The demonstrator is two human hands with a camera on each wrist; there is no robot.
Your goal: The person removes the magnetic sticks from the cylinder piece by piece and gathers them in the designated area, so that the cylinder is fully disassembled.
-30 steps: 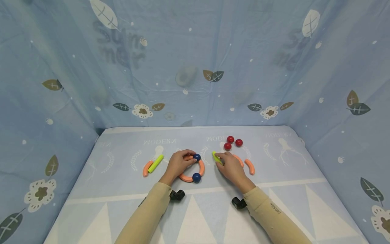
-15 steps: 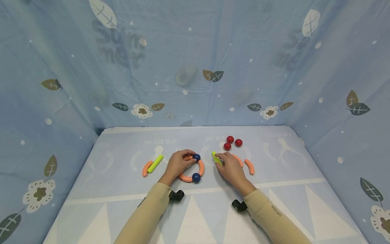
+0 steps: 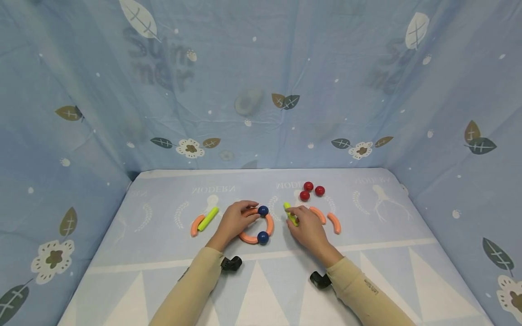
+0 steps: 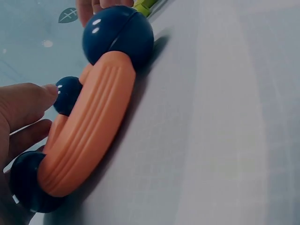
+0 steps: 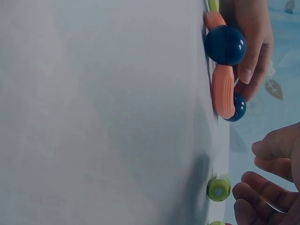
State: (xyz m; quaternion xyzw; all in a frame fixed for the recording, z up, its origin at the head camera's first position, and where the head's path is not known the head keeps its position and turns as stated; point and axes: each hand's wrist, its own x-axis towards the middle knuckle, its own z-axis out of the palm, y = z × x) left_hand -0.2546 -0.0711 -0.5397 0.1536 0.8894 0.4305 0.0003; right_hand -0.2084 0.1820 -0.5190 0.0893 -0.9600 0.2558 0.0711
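Observation:
A ring of orange curved pieces joined by blue balls lies on the table. My left hand hovers over its left side, covering part of it. In the left wrist view the thumb reaches towards a blue ball with the fingers extended. A lime green rod lies right of the ring, partly behind my right hand. The right wrist view shows the right thumb and fingers spread loosely just off the end of the green rod, gripping nothing.
Three red balls sit behind the right hand. Two loose orange curved pieces lie to its right. Another green rod and an orange curved piece are at the left. Blue patterned cloth surrounds the table.
My left hand has drawn back slightly left, its fingertips leaving the far blue ball. The right hand has shifted a little towards me, showing more of the green rod. The pieces stay put.

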